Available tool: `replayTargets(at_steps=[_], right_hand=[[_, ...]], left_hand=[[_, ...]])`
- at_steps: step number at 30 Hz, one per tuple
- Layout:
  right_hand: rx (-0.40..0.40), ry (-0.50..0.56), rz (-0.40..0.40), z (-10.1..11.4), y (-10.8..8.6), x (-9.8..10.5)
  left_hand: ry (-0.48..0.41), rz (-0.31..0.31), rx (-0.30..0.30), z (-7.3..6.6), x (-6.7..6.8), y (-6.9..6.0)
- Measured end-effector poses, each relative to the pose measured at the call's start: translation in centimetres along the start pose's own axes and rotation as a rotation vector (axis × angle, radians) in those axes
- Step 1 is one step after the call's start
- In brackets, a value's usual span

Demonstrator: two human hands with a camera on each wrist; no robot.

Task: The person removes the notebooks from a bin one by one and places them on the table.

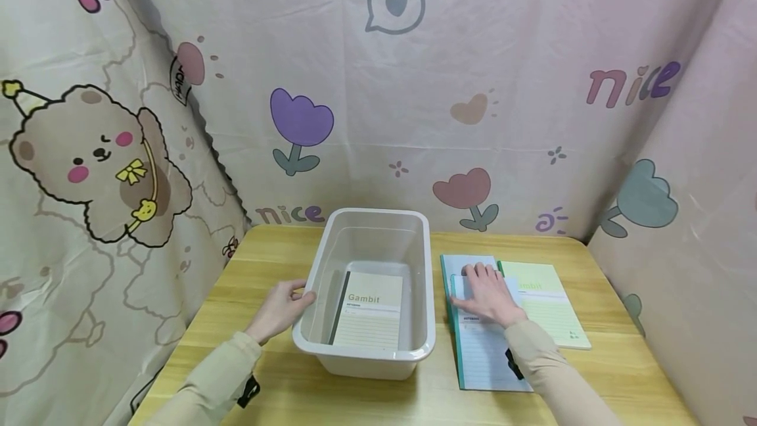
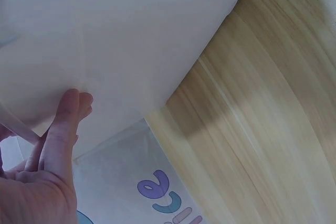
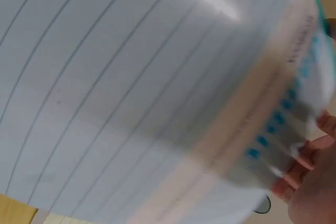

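Observation:
My left hand (image 1: 280, 311) grips the left rim of a beige plastic bin (image 1: 430, 268), thumb over the edge and fingers against the outer wall. Inside the bin lies a cream Gambit notebook (image 1: 372, 311) with a dark spine. To the right of the bin, my right hand (image 1: 489, 296) holds a light blue lined notebook (image 1: 487, 360) with a teal spine, gripping it near its far end. The right wrist view shows the fingertips (image 3: 310, 153) at this notebook's edge. Partly covered beneath it is another blue notebook (image 1: 451, 265).
A pale yellow-green notebook (image 1: 562, 314) lies right of the blue ones, partly behind the right forearm. Everything stands on a wooden table (image 1: 278, 380). A printed curtain (image 1: 378, 84) hangs behind the table and along both sides.

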State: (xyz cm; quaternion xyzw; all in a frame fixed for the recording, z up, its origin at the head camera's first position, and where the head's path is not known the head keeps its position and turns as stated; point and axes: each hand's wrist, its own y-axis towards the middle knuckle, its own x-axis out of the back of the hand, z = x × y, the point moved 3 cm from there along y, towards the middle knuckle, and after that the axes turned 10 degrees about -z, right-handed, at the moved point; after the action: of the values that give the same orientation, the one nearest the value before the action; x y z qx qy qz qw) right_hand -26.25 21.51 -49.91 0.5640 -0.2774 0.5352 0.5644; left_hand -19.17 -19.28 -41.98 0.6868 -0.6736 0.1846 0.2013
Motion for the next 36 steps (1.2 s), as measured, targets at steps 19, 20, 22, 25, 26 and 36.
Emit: replayTargets(at_steps=[19,20,22,25,26,36], right_hand=[[0.098,0.034,-0.208,6.8,6.6,8.3],[0.107,0.032,-0.201,7.6,7.1,8.8],[0.127,0.014,-0.174,9.1,7.9,9.6],[0.152,-0.001,-0.113,11.5,9.0,10.4],[0.162,-0.008,-0.096,12.3,9.4,10.7],[0.213,-0.125,0.057,19.2,12.4,9.6]], left_hand=[[-0.014,0.015,0.002,0.2,0.0,0.1],[-0.014,0.014,0.0,0.2,0.0,0.1],[-0.01,0.013,-0.004,0.2,0.0,0.1],[-0.005,0.012,-0.008,0.1,0.0,0.1],[-0.005,0.012,-0.007,0.1,0.0,0.2],[-0.011,0.007,-0.003,0.2,-0.1,0.1]])
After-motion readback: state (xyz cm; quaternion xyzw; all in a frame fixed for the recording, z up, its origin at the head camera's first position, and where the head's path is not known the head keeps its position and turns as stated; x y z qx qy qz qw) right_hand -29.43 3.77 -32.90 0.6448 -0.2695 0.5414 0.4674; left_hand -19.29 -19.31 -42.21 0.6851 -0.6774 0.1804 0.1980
